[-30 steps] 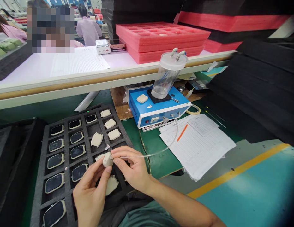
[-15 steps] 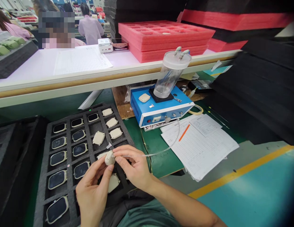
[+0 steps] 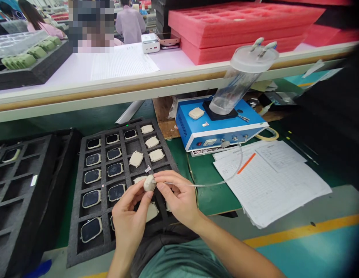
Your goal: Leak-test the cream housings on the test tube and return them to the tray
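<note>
Between the fingers and thumb of my left hand (image 3: 132, 210) is a cream watch case (image 3: 149, 183), held edge-on above the foam tray. My right hand (image 3: 179, 195) pinches the end of a thin clear tube (image 3: 206, 185) against the side of that case; the exact contact is hidden by my fingertips. The tube curves back to the front of a blue box (image 3: 225, 133). Below my hands lies the dark foam tray (image 3: 78, 216), with dark-screened watches (image 3: 91, 198) on its left side and cream watch cases (image 3: 156, 155) on its right.
A clear cylinder (image 3: 234, 87) leans on the blue box, beside another cream case (image 3: 196, 113). Papers (image 3: 272, 193) with an orange strip (image 3: 246, 163) lie to the right. A shelf edge (image 3: 133, 85) crosses behind, carrying red foam trays (image 3: 214, 50). A second black tray (image 3: 20, 197) stands left.
The camera view has turned left, so everything sits further right in the picture. Both hands keep the watch case and the tube together, in nearly the same pose.
</note>
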A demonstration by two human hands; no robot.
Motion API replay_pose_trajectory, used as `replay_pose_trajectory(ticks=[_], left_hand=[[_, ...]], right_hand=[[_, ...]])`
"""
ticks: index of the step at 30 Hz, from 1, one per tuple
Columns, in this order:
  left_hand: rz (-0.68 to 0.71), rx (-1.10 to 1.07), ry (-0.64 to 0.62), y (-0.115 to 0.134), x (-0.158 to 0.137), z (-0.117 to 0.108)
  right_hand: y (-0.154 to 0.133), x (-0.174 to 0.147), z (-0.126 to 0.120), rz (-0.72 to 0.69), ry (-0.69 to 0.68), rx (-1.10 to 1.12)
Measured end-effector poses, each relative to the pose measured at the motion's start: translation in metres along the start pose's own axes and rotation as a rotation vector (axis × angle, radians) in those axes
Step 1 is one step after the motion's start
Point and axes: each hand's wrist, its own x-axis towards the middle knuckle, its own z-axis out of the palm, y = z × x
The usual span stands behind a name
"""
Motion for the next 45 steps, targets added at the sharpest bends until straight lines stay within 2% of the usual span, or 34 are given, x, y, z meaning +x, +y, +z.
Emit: replay_pose_trajectory(ticks=[10,31,45], left_hand=[[-0.011,-0.028,0.016,-0.0066,-0.0012,-0.0011],[-0.035,-0.034,0.007,-0.0034,-0.0019,0.0002],[-0.027,0.036,0.033,-0.0061,0.0011,-0.0010]], right_hand=[[-0.0012,-0.0006,-0.0005,-0.006,0.003,0.004],[-0.0013,-0.0003,-0.0012,-0.011,-0.005,-0.037],[-0.0006,0.0044,-0.0001,-0.031,-0.005,-0.056]])
